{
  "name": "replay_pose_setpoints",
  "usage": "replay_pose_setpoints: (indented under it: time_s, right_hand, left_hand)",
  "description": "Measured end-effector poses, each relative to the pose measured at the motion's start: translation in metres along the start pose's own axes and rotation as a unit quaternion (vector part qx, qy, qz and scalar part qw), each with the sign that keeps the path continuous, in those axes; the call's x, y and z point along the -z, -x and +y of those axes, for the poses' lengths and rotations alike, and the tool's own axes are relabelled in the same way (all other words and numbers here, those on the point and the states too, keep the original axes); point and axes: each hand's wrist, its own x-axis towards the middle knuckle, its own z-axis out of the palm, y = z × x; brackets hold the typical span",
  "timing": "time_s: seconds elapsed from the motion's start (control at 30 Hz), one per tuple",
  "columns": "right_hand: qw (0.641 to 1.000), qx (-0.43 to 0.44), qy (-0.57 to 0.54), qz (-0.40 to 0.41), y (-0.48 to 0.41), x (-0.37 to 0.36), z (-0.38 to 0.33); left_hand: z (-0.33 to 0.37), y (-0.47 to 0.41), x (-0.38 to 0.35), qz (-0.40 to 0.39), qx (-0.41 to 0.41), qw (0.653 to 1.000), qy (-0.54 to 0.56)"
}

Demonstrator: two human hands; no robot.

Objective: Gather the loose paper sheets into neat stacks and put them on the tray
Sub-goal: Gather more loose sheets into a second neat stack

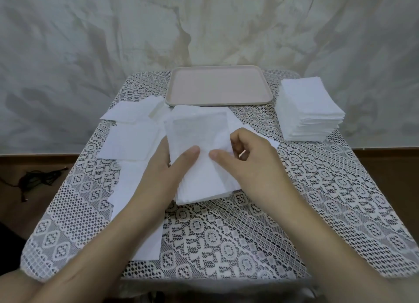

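Two hands are met over a bundle of sheets (199, 142) at the middle of the table (317, 212), which is covered by a lace tablecloth (226, 234). The bundle is gripped by the left hand (165, 166), with the thumb laid across the top and the other fingers hidden beneath the paper. The right hand (247, 157) pinches it as well, the thumb pressed on top and the fingers curled at the bundle's right edge. The near end of the bundle lies on the cloth; its far end reaches almost to the pink tray (218, 87), which is set at the far edge of the table. A tall squared stack of sheets (308, 108) is placed on the cloth just to the right of the tray. Loose sheets (133, 139) are spread, overlapping, on the left side, one of them partly covered by the left forearm. A wrinkled backdrop (90, 42) is hung behind the table.
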Motion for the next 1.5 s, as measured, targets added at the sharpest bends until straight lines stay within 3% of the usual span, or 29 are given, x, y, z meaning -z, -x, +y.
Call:
replay_pose_setpoints:
  time_s: [0.13, 0.33, 0.63, 0.77, 0.87, 0.97, 1.13, 1.3, 1.4, 1.5]
  right_hand:
    - [0.997, -0.057, 0.012, -0.047, 0.002, -0.001, 0.003]
    - [0.995, -0.024, 0.031, -0.092, 0.01, -0.023, 0.012]
    - [0.994, -0.031, 0.055, -0.094, 0.015, -0.025, 0.001]
    - [0.988, -0.098, -0.067, -0.102, 0.011, -0.016, -0.007]
    - [0.964, -0.134, -0.184, -0.135, 0.01, -0.01, -0.005]
    - [0.951, -0.139, -0.229, -0.153, 0.01, -0.003, 0.001]
    - [0.973, -0.081, -0.177, -0.127, 0.013, 0.027, 0.007]
    - [0.987, -0.023, -0.116, -0.109, 0.026, 0.055, 0.012]
    - [0.987, -0.042, -0.027, -0.151, 0.039, 0.05, 0.021]
    - [0.989, -0.048, -0.018, -0.139, 0.047, 0.045, 0.027]
  left_hand:
    - [0.001, 0.0, -0.001, 0.007, 0.007, 1.0, 0.017]
    - [0.001, 0.003, -0.007, 0.003, 0.01, 0.999, 0.034]
    - [0.002, 0.003, -0.009, 0.038, -0.01, 0.999, 0.019]
    - [0.006, 0.003, -0.004, 0.046, -0.015, 0.994, 0.098]
    - [0.012, 0.007, -0.007, 0.046, -0.009, 0.986, 0.161]
    - [0.013, 0.009, -0.007, 0.042, 0.011, 0.98, 0.192]
    - [0.011, 0.005, 0.012, -0.026, -0.011, 0.993, 0.111]
    - [0.013, 0.015, 0.028, -0.152, -0.024, 0.974, -0.166]
    - [0.005, 0.019, 0.026, -0.158, -0.013, 0.97, -0.184]
    - [0.005, 0.021, 0.019, -0.157, -0.005, 0.973, -0.168]
